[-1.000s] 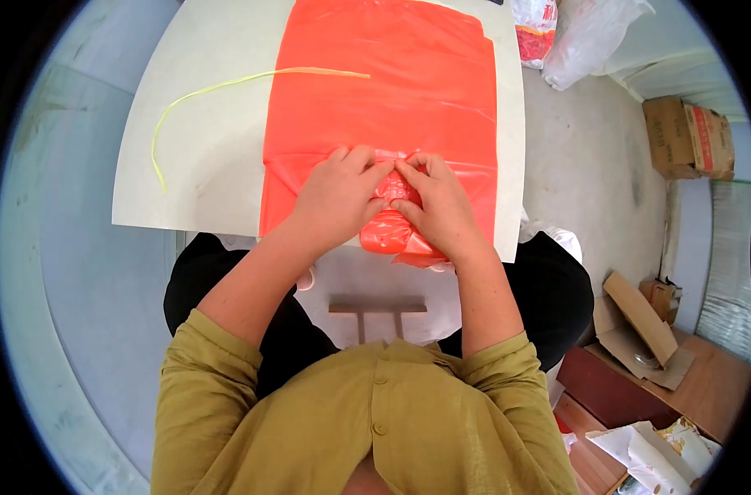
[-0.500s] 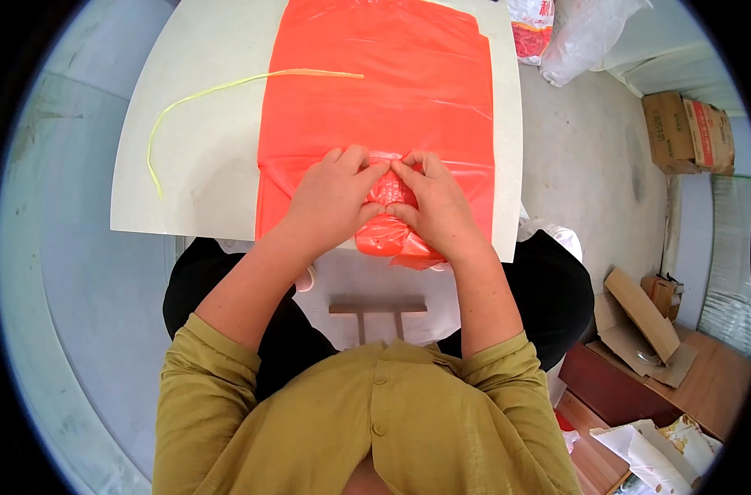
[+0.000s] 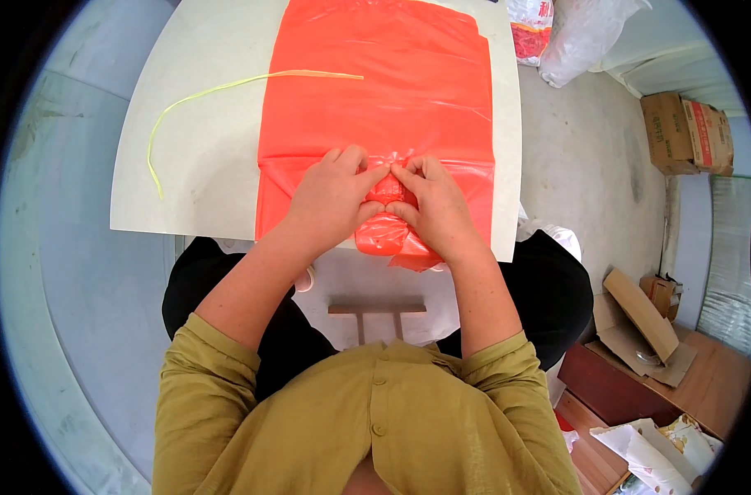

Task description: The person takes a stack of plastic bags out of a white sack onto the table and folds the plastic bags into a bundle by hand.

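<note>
single head-worn view, fisheye, looking steeply down and slightly forward from above the wearer's chest. the olive shirt [image 3: 367, 412] fills the near lower edge; the white board [image 3: 202, 140] across the lap lies at arm's length in mid-frame. the concrete floor [image 3: 586, 157] and cardboard boxes [image 3: 689, 136] curve away at upper right. a dark circular vignette rings the frame. no second view overlaps.
</note>
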`<state>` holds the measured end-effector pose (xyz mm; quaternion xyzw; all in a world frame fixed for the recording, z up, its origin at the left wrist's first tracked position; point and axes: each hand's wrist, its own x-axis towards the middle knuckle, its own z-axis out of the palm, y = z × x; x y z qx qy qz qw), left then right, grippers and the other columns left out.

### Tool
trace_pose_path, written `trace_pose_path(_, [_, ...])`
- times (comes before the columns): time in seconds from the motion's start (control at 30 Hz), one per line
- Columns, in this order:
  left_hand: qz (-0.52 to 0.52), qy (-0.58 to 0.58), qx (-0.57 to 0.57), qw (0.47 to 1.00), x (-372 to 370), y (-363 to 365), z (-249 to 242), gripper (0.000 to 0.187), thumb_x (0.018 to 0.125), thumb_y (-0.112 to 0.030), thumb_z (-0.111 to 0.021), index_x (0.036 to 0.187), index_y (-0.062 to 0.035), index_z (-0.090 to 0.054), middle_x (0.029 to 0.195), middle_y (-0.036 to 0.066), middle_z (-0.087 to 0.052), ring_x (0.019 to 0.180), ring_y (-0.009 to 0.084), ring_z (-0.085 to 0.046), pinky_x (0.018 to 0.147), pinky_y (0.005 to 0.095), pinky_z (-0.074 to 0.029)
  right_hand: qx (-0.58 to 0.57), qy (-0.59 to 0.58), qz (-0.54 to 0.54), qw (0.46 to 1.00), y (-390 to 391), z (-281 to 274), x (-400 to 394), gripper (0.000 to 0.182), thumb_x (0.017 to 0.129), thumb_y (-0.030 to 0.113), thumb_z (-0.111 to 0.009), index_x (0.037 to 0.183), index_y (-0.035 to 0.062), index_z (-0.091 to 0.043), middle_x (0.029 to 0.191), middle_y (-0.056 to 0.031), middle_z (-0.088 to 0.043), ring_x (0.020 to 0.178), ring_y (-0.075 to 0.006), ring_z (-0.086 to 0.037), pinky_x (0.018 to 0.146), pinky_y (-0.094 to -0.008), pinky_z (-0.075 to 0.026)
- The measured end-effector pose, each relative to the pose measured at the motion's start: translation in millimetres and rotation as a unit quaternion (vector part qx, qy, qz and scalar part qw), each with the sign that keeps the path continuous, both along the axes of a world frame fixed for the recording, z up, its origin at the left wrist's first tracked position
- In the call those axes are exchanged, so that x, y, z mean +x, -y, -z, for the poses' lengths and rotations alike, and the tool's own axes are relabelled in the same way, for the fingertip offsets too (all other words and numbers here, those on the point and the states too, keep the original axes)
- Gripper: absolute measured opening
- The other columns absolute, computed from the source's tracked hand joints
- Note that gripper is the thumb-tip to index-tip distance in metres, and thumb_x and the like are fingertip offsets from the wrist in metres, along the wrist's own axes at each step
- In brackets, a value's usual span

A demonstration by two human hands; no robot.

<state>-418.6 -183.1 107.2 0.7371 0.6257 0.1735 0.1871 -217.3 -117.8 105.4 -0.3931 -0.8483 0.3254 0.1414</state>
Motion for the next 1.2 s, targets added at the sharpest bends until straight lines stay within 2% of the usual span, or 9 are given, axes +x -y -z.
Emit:
trace_pose_path(0.5, [0.001,0.006,0.021,1.000,-1.3,1.8,2.7,0.047,0.086,-0.023,-0.080,0.130,-0.0085,-0.073,0.116,0.011,-0.058,0.105,0.0302,-0.059,0.088,0.0428,-0.053,0.003,0.001,0.020,1.000,4.1,1.8,0.1,0.055,0.082,0.010,-0.087,0.134,0.0016,-0.070,0.116,-0.0110,-0.061,0.106,-0.0283,-0.063,0.091,-0.0371,-0.054])
trace_pose_path(0.8, [-0.004,0.021,0.034,0.999,-1.6,4.6,2.3,0.044,0.085,-0.020,-0.082,0.128,-0.0119,-0.074,0.115,0.010,-0.059,0.105,0.0297,-0.060,0.088,0.0429,-0.053,-0.006,-0.032,0.041,0.999,6.4,4.6,1.5,0.044,0.084,0.003,-0.084,0.126,-0.0013,-0.072,0.117,-0.0110,-0.061,0.106,-0.0268,-0.064,0.090,-0.0360,-0.055])
trace_pose_path(1.0, [-0.013,0.025,0.046,0.999,-0.1,6.5,2.5,0.037,0.086,-0.020,-0.081,0.123,-0.0142,-0.075,0.112,0.009,-0.059,0.105,0.0290,-0.061,0.086,0.0421,-0.054,-0.019,-0.039,0.074,0.996,12.2,6.8,-2.9,0.039,0.085,0.002,-0.083,0.122,-0.0027,-0.073,0.116,-0.0107,-0.061,0.104,-0.0260,-0.064,0.090,-0.0353,-0.055])
trace_pose_path(1.1, [-0.014,0.030,0.043,0.999,-0.2,6.6,5.0,0.035,0.087,-0.019,-0.081,0.121,-0.0148,-0.076,0.110,0.008,-0.059,0.105,0.0288,-0.061,0.086,0.0419,-0.054,-0.025,-0.047,0.077,0.996,13.4,11.9,-2.8,0.036,0.087,0.008,-0.081,0.120,-0.0013,-0.073,0.120,-0.0132,-0.064,0.110,-0.0314,-0.065,0.092,-0.0405,-0.055])
trace_pose_path(1.2, [-0.029,0.035,0.054,0.998,1.4,6.9,7.0,0.027,0.086,-0.018,-0.080,0.113,-0.0139,-0.079,0.106,0.008,-0.061,0.104,0.0266,-0.061,0.086,0.0405,-0.055,-0.037,-0.056,0.095,0.993,16.3,11.2,-6.1,0.031,0.088,0.005,-0.080,0.117,-0.0011,-0.074,0.119,-0.0128,-0.064,0.110,-0.0305,-0.065,0.092,-0.0395,-0.055])
